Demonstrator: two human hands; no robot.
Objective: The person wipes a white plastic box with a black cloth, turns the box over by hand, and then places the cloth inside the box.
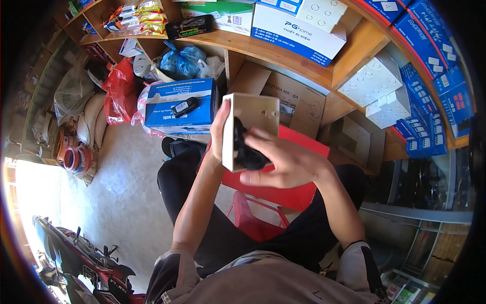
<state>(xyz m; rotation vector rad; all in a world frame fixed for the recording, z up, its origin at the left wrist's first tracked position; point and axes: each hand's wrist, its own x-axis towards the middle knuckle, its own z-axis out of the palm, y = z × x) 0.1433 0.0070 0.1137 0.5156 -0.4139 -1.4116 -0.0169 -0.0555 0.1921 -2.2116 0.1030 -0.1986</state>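
My left hand is closed around the left side of a white plastic electrical box, whose open face shows to me. Inside its lower part sits a black bundle, perhaps cord or cloth; its kind is unclear. Over the box's lower right stretches my right hand, slightly blurred. Its fingers are extended against the bundle, with the thumb spread apart below. A red surface lies beneath both hands, in front of my knees.
A blue carton with a small black object on top stands to the left. Wooden shelves ahead hold white electrical boxes and blue cartons. A red bag and a motorbike are at the left.
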